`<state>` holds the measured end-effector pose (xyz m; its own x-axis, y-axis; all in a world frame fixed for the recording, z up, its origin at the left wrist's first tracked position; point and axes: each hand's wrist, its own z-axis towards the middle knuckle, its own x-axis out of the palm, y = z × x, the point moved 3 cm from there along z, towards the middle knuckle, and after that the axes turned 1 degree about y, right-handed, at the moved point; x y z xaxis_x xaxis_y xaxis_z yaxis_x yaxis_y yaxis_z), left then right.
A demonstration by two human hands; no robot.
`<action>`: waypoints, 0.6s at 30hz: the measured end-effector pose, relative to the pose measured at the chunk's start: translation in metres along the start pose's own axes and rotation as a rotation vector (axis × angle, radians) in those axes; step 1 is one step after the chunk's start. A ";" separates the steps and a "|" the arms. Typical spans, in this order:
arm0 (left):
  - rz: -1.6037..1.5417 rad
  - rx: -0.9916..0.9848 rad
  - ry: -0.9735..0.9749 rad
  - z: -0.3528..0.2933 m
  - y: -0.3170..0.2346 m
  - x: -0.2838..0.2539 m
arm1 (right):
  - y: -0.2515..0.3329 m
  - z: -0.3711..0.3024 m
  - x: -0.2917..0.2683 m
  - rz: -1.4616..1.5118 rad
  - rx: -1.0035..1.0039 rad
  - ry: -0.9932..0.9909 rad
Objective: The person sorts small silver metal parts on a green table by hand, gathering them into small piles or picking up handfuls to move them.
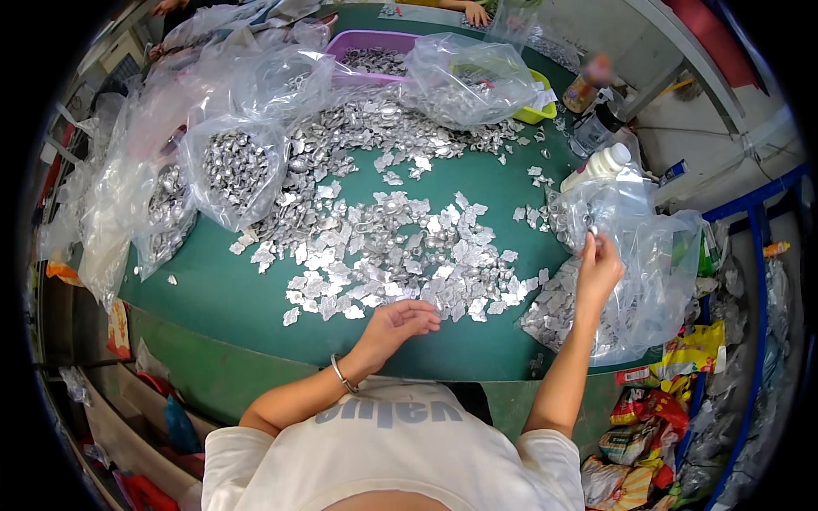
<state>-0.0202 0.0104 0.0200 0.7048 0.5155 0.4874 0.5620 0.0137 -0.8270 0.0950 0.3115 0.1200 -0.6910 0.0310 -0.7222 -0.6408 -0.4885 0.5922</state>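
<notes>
On the green tabletop spreads a loose heap of small flat silvery metal pieces (pixel 400 247). My left hand (pixel 396 330) rests at the heap's front edge, its fingers loosely bent and apart, with nothing visible in them. Over to the right my right hand (pixel 600 271) is raised, thumb and fingertips pinching a small silvery metal piece (pixel 593 230). Beneath that hand lies a clear plastic bag (pixel 660 281) with an open mouth. More metal pieces (pixel 558 311) fill its near left part, partly hidden by my forearm.
Clear bags (pixel 237 170) of metal parts crowd the left. At the back stand a purple basin (pixel 371 38) and a yellow-green basket (pixel 545 98). A white bottle (pixel 601 166) lies at the right beside a clear jar (pixel 596 128). Another person's hand (pixel 477 14) shows at the far edge.
</notes>
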 end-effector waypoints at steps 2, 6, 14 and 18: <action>0.022 0.007 0.001 0.000 -0.006 0.002 | -0.020 0.015 0.006 -0.217 -0.121 -0.023; 0.034 0.102 -0.072 0.001 -0.013 -0.016 | -0.015 -0.001 0.041 -0.050 -0.266 0.125; 1.528 0.498 -0.167 0.002 -0.023 -0.034 | 0.080 -0.114 0.097 0.236 -0.814 0.765; 1.707 0.418 -0.182 -0.009 -0.007 -0.044 | 0.081 -0.167 0.112 -0.022 -0.906 0.855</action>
<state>-0.0515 -0.0203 0.0067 0.2642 0.2674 -0.9267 -0.8397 -0.4089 -0.3574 0.0222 0.1298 0.0274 -0.0262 -0.3646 -0.9308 0.0467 -0.9305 0.3632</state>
